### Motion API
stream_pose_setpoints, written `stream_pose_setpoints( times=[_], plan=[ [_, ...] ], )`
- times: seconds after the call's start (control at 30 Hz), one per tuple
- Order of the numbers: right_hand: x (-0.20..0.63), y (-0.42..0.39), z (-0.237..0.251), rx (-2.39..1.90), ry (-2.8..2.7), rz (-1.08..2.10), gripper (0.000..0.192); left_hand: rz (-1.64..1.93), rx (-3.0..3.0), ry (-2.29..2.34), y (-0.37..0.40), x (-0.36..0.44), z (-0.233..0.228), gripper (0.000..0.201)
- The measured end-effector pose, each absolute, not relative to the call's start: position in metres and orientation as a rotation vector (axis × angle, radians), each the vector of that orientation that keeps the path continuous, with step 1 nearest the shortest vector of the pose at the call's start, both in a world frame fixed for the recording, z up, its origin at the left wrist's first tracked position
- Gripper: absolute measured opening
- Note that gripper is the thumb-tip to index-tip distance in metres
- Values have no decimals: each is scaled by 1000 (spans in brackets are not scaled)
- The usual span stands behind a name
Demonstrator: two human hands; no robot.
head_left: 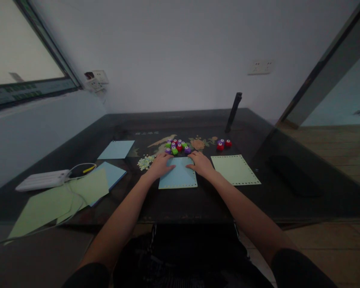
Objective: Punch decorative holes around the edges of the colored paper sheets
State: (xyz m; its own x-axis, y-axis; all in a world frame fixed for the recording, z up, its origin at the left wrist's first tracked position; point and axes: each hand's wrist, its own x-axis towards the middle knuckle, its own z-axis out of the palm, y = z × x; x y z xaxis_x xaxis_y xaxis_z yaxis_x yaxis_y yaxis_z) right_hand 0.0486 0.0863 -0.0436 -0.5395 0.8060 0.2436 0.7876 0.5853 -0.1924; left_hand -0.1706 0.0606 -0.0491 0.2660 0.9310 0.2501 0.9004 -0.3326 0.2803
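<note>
Two bare hands lie flat, fingers spread, on a pale blue square paper sheet with a punched dotted edge [178, 174] on the dark glass-topped table [174, 204]: left hand [161, 164] on its far left corner, right hand [199, 162] on its far right. Right of it lies a pale green punched-edge sheet [235, 169]. Just beyond the hands cluster small purple, green and red plastic craft punches [177, 146]. Faint writing farther back on the tabletop is unreadable.

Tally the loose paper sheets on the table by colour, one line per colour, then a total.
Blue sheets: 3, one under both hands, one far left, one beside the cable.
Green sheets: 3, one punched-edge at right, two overlapping at left; more may lie hidden beneath.
Total: 6
</note>
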Motion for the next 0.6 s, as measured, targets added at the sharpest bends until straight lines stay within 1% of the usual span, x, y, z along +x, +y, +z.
stream_pose_setpoints(
  times=[0.1, 0.27, 0.4, 0.47, 0.6],
  plan=[
    [49, 86, -44, -1286, -2460, 126, 39, 594, 2425, 1750, 60, -170, -48, 39],
    [49, 87, -43, -1276, -2323, 176, 27, 661, 2433, 1732, 60, -169, -45, 34],
    [49, 88, -41, -1286, -2205, 337, 17, 672, 2422, 1749, 57, -165, -40, 32],
    [49, 90, -41, -1269, -2134, 467, 17, 657, 2410, 1783, 56, -164, -38, 33],
    [51, 95, -46, -1221, -2019, 648, 23, 677, 2387, 1815, 56, -163, -38, 31]
  ],
)
